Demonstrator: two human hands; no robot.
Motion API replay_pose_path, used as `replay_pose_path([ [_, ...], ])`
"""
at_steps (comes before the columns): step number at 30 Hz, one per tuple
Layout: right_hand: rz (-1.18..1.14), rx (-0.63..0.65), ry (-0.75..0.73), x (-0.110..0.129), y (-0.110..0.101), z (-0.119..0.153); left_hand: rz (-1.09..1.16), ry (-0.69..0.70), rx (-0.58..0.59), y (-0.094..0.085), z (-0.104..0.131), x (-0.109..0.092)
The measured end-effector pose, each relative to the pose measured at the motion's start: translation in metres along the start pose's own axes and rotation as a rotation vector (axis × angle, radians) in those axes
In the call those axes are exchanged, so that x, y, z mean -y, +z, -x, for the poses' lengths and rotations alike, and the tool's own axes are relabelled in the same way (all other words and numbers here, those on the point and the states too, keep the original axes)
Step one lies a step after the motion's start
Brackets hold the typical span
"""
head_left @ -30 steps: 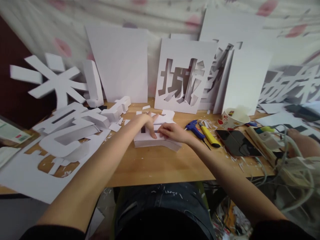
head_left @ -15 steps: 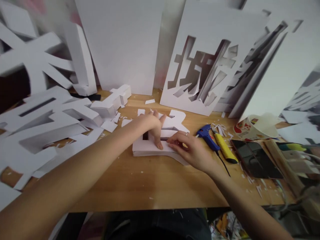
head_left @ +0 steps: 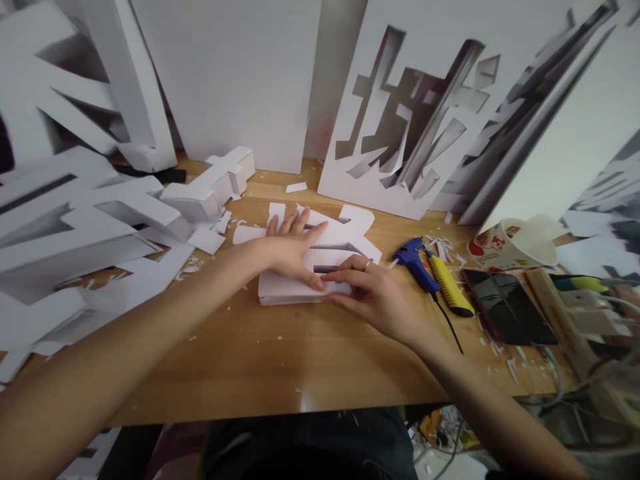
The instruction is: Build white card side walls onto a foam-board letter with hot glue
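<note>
A white foam-board character (head_left: 345, 235) with raised side walls lies on the wooden table in front of me. My left hand (head_left: 287, 257) rests flat on its left part with the fingers spread, covering some of the cut-outs. At the character's near edge, my right hand (head_left: 373, 287) pinches the board, index finger on top and thumb against the front side wall. The two hands nearly touch at their fingertips. To the right of them lie a blue glue gun (head_left: 416, 263) and a yellow utility knife (head_left: 450, 283).
Larger white foam-board characters (head_left: 75, 220) pile up on the left. Cut-out boards (head_left: 335, 177) lean at the back. A paper cup (head_left: 493, 247), a dark phone (head_left: 510, 307) and a wooden strip (head_left: 560, 320) stand or lie at the right. White scraps (head_left: 443, 248) litter the table (head_left: 240, 373).
My left hand has shifted left and flattened, its fingers now spread over the board. My right hand has moved its thumb onto the front side wall. The camera view has tilted slightly.
</note>
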State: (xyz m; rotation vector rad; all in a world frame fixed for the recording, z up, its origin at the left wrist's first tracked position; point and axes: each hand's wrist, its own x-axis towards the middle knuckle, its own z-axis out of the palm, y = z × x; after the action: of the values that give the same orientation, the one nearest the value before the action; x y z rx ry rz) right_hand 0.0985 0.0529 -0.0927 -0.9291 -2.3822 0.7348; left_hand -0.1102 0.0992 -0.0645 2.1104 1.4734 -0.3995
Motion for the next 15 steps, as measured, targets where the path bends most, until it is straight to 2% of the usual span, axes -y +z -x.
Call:
replay_pose_path([
  [6,-0.123,-0.12,0.147,0.005,0.009,-0.002,0.006,0.002,-0.011,0.001,-0.003,0.002],
  [11,-0.155,-0.075,0.2,0.006,-0.001,-0.003,0.008,0.01,-0.008,0.0,-0.002,0.002],
  [15,-0.287,-0.093,0.193,0.008,-0.008,-0.004,0.008,0.016,0.005,-0.001,0.0,0.001],
])
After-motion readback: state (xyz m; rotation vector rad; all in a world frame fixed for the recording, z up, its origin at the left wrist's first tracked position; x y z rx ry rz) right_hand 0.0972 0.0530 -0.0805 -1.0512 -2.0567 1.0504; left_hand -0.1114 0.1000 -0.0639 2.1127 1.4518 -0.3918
